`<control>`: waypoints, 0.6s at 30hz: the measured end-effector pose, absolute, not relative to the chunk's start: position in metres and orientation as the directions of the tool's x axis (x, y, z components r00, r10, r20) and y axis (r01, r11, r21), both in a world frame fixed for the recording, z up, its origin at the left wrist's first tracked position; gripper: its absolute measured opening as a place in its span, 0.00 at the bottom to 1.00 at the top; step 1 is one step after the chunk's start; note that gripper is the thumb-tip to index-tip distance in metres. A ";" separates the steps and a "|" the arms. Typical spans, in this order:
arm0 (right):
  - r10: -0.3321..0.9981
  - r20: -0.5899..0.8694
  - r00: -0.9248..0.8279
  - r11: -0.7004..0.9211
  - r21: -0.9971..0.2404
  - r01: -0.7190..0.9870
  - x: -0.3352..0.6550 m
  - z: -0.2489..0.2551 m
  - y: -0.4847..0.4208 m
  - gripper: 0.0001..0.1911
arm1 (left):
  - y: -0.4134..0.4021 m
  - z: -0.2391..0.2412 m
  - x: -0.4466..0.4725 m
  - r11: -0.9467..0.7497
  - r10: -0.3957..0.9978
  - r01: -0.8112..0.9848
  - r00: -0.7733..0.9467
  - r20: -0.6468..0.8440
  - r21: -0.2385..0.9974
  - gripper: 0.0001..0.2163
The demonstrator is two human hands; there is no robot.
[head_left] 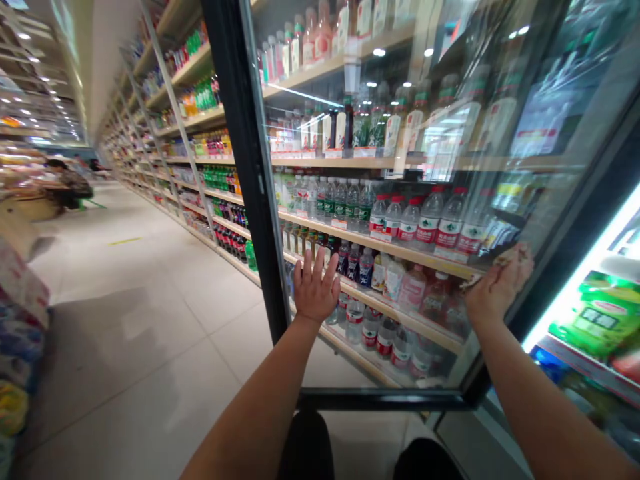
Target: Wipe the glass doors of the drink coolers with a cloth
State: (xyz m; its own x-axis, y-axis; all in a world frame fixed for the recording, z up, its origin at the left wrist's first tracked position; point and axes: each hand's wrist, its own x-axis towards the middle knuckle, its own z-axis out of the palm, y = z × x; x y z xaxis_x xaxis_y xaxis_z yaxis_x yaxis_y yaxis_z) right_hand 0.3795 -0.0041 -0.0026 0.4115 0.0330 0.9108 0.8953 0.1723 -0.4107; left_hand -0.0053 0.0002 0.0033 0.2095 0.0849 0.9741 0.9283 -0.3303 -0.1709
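A black-framed glass door of a refrigerated cabinet stands swung open in front of me. My left hand is spread against the glass near its left edge, fingers stretched upward and holding nothing. Toward the right side of the pane, my right hand is closed around a crumpled, pale brownish cloth. It is at the glass, though I cannot tell how firmly the cloth touches it. Through the pane show red-capped water bottles and other drinks, mixed with reflections.
Long drink shelves run away at the left along a tiled floor. The lit cabinet interior at right holds a green package. Goods are stacked at the left edge. A person sits farther off.
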 end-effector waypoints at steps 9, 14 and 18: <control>0.047 0.852 0.521 0.178 -0.520 0.835 0.370 -0.033 -0.008 0.31 | -0.003 0.002 -0.004 -0.315 0.105 0.935 0.207 0.973 -0.165 0.30; 0.042 0.909 0.414 0.245 -0.411 0.878 0.334 0.012 -0.002 0.30 | -0.003 0.002 -0.004 -0.303 0.098 0.938 0.206 0.974 -0.168 0.30; 0.038 0.984 0.176 0.306 -0.179 0.935 0.282 0.037 -0.003 0.29 | -0.003 0.001 -0.004 -0.300 0.084 0.937 0.212 0.974 -0.178 0.30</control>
